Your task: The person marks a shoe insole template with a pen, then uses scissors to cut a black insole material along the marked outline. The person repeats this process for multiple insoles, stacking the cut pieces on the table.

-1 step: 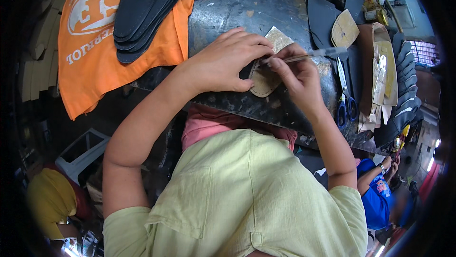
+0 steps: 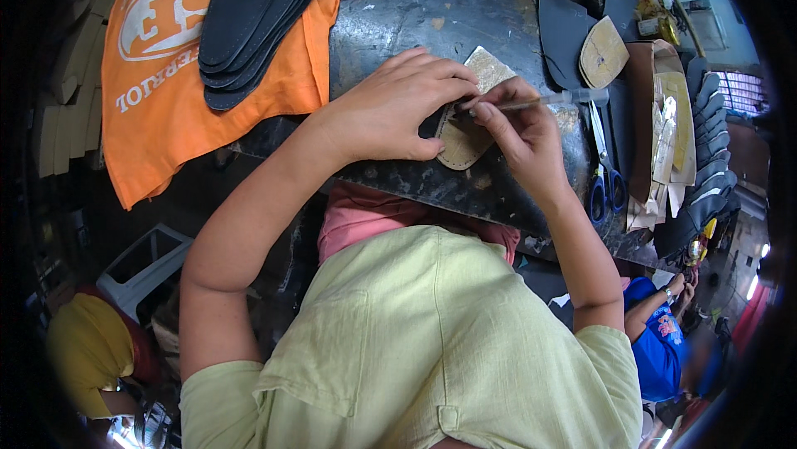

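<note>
A tan pattern piece (image 2: 462, 148) with a rounded end and a row of small holes along its edge lies on the dark table. My left hand (image 2: 398, 108) rests flat on its left side, thumb apart from the fingers. Dark material shows along the piece's left edge, mostly covered by that hand. In my right hand (image 2: 531, 135) is a slim pen (image 2: 573, 97) with a clear barrel, pinched between thumb and fingers. Its lower end is over the pattern piece, close to my left fingertips; whether the tip touches the piece is hidden.
Black cut pieces (image 2: 249, 21) are stacked on an orange cloth (image 2: 166, 108) at left. Scissors (image 2: 604, 171), another tan piece (image 2: 603, 54) and a cardboard box (image 2: 643, 129) lie at right. The table's near edge (image 2: 432, 200) is by my waist. Other people (image 2: 656, 341) sit nearby.
The pen's outer end has dropped slightly, so it lies more level, and my right fingers have shifted a little. My left hand and the pattern piece stay in place.
</note>
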Demonstrator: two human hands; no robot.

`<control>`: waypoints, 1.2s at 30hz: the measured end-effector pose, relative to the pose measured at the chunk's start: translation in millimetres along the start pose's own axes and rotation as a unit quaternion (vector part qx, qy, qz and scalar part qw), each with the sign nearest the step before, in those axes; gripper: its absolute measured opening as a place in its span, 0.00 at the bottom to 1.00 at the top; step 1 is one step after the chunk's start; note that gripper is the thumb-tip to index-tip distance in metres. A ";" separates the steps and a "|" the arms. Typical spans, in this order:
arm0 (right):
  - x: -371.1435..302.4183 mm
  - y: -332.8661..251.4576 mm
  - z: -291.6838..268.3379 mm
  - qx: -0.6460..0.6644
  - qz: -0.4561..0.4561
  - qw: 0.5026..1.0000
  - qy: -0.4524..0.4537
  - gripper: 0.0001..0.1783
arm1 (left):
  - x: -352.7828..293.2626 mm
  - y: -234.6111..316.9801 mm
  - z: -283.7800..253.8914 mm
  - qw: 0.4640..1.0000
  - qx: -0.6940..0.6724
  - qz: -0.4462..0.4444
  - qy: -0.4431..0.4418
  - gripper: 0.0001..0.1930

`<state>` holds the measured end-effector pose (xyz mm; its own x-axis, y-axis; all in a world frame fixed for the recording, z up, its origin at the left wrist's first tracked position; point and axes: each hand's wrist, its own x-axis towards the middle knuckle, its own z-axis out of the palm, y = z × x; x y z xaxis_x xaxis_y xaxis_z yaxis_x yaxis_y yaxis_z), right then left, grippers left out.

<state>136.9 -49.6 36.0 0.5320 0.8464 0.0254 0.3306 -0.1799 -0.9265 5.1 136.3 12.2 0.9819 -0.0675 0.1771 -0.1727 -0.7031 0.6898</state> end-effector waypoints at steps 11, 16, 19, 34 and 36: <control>2.0 6.4 -3.0 -0.055 -0.097 0.993 -0.039 0.08 | 4.7 2.2 -5.1 1.000 -0.007 -0.010 -0.001 0.44; 5.0 2.7 -6.2 -0.049 -0.030 0.996 -0.069 0.08 | 4.9 1.6 -4.0 1.000 -0.006 0.001 0.010 0.45; 6.8 -1.0 -7.9 0.019 0.019 0.998 -0.061 0.07 | 3.9 1.5 -4.2 1.000 -0.014 -0.005 0.008 0.46; 12.2 1.2 -6.9 -0.103 -0.114 0.987 -0.048 0.05 | 3.7 0.3 -1.9 1.000 -0.008 -0.004 0.013 0.47; 12.1 0.4 -6.4 -0.097 -0.104 0.989 -0.045 0.06 | 1.3 3.2 -1.1 1.000 -0.007 -0.014 0.026 0.47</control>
<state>148.5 -42.7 38.3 0.3686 0.9147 0.1657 0.5726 -0.0829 -0.8156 5.8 134.7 15.4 0.9810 -0.0119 0.1937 -0.1475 -0.6942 0.7045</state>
